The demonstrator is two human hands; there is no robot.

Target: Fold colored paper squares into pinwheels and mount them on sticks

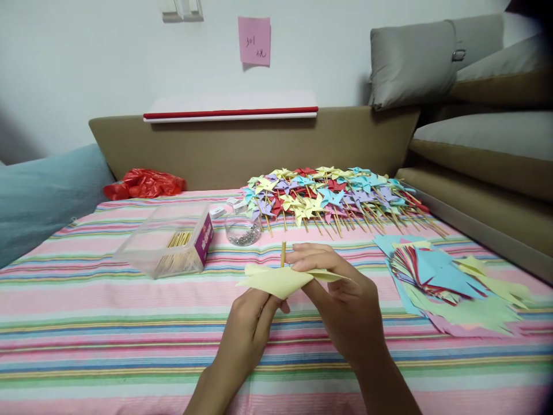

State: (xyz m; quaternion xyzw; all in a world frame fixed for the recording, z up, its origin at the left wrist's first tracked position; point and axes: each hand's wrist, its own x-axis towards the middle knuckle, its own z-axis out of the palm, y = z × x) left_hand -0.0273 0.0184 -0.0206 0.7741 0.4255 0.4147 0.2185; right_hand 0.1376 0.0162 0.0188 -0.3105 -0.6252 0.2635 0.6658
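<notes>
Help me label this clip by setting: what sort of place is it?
Probably a room in a home: a striped cloth is spread out, grey cushions are piled at right, and wall switches show above.

1 head-worn view, close behind left hand (250, 318) and right hand (349, 305), forward and down, wall (108, 57) beyond

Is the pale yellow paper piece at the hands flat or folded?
Folded: the pale yellow paper piece shows bent, curved flaps with points jutting left and right, the right hand pinching one side. Exact folds are unclear.
</notes>
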